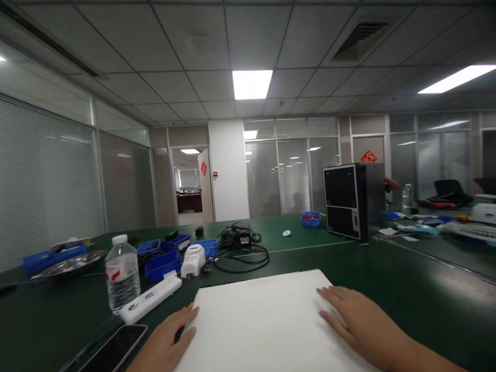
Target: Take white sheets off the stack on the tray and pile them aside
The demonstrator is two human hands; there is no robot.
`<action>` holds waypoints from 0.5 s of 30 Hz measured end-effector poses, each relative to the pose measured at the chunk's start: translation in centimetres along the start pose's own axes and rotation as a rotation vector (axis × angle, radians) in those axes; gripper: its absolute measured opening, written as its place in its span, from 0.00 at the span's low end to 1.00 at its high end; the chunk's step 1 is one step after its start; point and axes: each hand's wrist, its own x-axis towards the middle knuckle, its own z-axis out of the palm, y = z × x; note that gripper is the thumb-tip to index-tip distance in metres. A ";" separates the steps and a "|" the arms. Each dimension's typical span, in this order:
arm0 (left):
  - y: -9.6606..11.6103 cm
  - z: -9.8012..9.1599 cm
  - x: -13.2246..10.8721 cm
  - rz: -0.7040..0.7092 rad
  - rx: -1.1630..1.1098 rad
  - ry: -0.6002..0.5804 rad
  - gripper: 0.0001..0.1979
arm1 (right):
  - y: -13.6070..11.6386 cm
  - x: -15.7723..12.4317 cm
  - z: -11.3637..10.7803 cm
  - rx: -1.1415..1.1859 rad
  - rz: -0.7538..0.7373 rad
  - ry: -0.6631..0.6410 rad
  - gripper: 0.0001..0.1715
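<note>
A large white sheet [259, 320] lies in front of me, with a thin dark edge showing under its far corners. My left hand [168, 336] rests at the sheet's left edge, thumb and fingers apart, a small dark patch visible between them. On the right edge, my right hand [358, 323] lies with fingers stretched out over the white surface, thumb spread from them. Left of my left hand are a dark-screened phone [114, 349], a long white plastic device [151, 298] and a clear water bottle [122, 274] with a white cap.
Beyond the sheet on the green table [418, 289] stand blue bins [163, 264], a white device [192, 260] and a black adapter with cables [241, 236]. A metal tray [73, 263] lies far left. A black computer case [344, 201] stands right; a person's arm [391, 183] shows behind it.
</note>
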 end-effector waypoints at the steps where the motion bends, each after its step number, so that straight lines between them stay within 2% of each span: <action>1: 0.0 0.0 0.0 0.004 0.000 0.000 0.29 | 1.2 0.2 0.1 -0.002 0.090 0.045 0.40; 3: 0.3 -0.1 -0.2 0.007 0.005 0.000 0.28 | 3.2 0.6 0.1 0.049 0.178 0.073 0.39; 5: 0.5 -0.3 -0.5 0.007 0.020 -0.004 0.28 | 4.7 0.8 0.1 0.154 0.196 0.069 0.35; 8: 0.8 -0.6 -0.6 0.010 0.046 -0.009 0.27 | 6.5 1.4 0.0 0.394 0.224 0.065 0.30; 11: 0.9 -0.8 -0.6 0.003 0.051 0.005 0.27 | 8.3 2.0 0.0 0.683 0.266 0.054 0.30; 12: 1.0 -0.8 -0.6 -0.003 0.048 0.012 0.27 | 8.7 2.1 0.0 0.765 0.267 0.044 0.34; 15: 1.2 -1.0 -0.7 0.000 0.032 0.027 0.26 | 8.9 2.3 -0.1 0.986 0.225 0.024 0.53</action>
